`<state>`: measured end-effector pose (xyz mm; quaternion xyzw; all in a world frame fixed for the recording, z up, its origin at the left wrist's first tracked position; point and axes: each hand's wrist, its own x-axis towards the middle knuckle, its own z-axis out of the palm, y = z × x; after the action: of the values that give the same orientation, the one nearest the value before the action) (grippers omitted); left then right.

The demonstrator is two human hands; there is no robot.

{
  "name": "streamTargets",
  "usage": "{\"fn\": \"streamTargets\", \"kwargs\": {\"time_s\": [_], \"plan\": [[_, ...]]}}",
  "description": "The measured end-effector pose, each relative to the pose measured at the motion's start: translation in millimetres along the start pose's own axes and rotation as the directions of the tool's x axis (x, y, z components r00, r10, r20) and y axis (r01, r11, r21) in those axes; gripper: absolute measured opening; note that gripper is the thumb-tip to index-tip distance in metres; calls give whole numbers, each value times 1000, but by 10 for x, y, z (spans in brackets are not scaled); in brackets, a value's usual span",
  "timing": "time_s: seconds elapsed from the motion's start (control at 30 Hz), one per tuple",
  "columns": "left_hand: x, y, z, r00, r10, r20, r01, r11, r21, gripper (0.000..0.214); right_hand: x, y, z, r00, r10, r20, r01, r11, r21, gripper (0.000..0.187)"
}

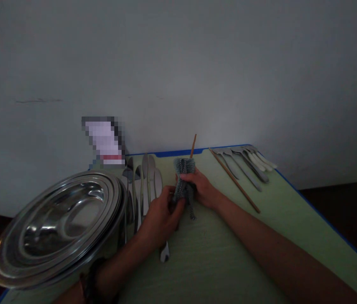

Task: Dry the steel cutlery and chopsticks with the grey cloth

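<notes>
A grey woven cloth is wrapped around a wooden chopstick, whose upper end sticks out above the folds. My right hand is closed on the cloth from the right, thumb across its front. Lower down, my left hand is closed around the lower part of the chopstick at the cloth's bottom edge; its fingertips are partly hidden. To the right of both hands, another chopstick lies slantwise on the table. Several table knives lie left of my hands, one handle showing below my left wrist.
Stacked round steel plates fill the left of the pale green table. Several spoons, some with white handles, lie at the far right. A pixelated upright object leans near the grey wall behind. Blue edging borders the tabletop.
</notes>
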<state>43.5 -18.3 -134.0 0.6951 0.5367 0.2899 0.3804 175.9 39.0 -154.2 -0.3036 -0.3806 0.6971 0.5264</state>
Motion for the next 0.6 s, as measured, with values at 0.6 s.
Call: {"fn": "streamTargets", "kwargs": {"time_s": [0.6], "plan": [[0,-38,29,1000,9,1,-9,1000,-19,28,-12,13,7,1000,9,8,-8,998,-67,28]]}}
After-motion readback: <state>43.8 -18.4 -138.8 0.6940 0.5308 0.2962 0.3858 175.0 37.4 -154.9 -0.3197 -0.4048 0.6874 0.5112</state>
